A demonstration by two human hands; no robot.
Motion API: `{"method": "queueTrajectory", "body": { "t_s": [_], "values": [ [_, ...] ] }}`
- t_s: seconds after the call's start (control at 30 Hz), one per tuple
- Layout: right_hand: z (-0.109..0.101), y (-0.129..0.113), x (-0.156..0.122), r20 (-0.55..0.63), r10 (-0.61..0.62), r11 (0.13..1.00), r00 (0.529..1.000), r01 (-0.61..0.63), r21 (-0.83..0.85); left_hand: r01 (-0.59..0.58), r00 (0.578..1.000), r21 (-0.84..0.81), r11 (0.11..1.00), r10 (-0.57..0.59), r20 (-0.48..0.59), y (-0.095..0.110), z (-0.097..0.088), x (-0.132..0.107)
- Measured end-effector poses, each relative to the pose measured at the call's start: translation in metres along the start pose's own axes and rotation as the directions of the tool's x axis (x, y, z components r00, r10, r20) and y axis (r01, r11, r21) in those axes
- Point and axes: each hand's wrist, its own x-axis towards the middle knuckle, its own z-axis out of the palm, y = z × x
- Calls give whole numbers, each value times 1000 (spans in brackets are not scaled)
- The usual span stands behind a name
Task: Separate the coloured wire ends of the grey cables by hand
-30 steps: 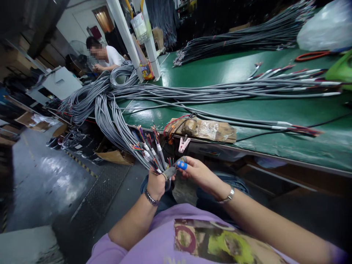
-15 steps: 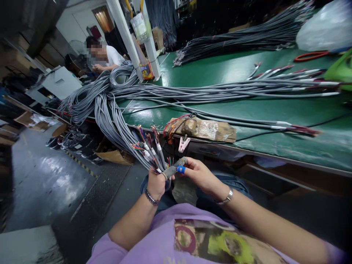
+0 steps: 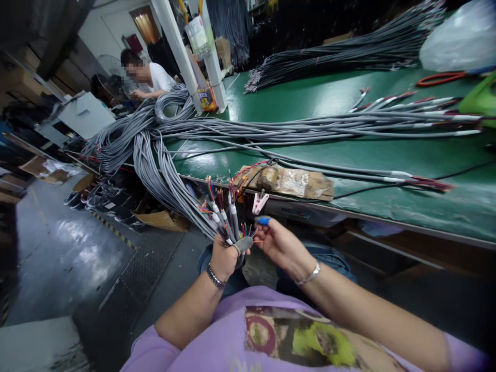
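Note:
My left hand [image 3: 225,257] is closed round a bunch of grey cable ends [image 3: 221,216] with stripped coloured wires fanning upward, just below the table's front edge. A grey finger cover sits on its thumb. My right hand [image 3: 279,243] is beside it, fingers pinched on thin coloured wires [image 3: 253,237] sticking out of one cable; its fingertip wears a blue cover [image 3: 263,220]. The grey cables [image 3: 163,170] run up from my left hand over the edge onto the green table [image 3: 341,150].
A taped wooden block [image 3: 290,182] with red wires and a pink clip [image 3: 259,201] sits at the table edge. More cable bundles [image 3: 349,51] lie farther back. A white post [image 3: 176,46] stands on the table. A person in white [image 3: 149,77] works at the far left.
My left hand has raised and shifted the cable ends slightly right. My right hand has drawn a little away, pulling thin coloured wires out sideways.

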Motion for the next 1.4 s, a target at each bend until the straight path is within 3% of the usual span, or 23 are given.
{"method": "queueTrajectory", "body": {
  "t_s": [0.03,0.1,0.27,0.47,0.6,0.67,0.77,0.93,1.07,1.2,1.4],
  "values": [
    [-2,-6,2,-50,-5,1000,999,7,30,1,1000,-4,1000,-1,-16,0,-1,-1],
    [-5,-15,3,-34,-28,999,999,28,22,-11,999,-20,1000,10,-50,1,-2,-2],
    [-7,-10,-12,144,35,950,989,12,-313,-30,996,-12,999,29,-80,4,0,-1],
    [2,-4,-19,318,-64,829,946,228,-510,-16,1000,28,999,15,19,5,-2,0],
    [0,-8,-17,377,-80,787,923,290,-545,60,990,60,996,-67,128,7,-7,1],
    [-2,-9,-16,374,-86,775,923,298,-558,63,989,47,997,-69,130,8,-8,1],
    [-2,-5,-16,329,-104,791,939,279,-545,26,998,-17,1000,-25,55,7,-4,1],
    [0,5,-16,232,-96,905,968,182,-386,-37,994,-117,992,25,-105,7,6,3],
    [-3,5,-10,118,-73,981,990,92,-169,-64,989,-137,988,45,-141,8,8,3],
    [-11,-5,1,27,-33,999,999,34,-40,-70,985,-149,986,45,-169,10,7,3],
    [-7,-21,13,183,-5,993,983,26,-113,-130,974,-173,976,93,-207,21,19,9]
  ]
}}
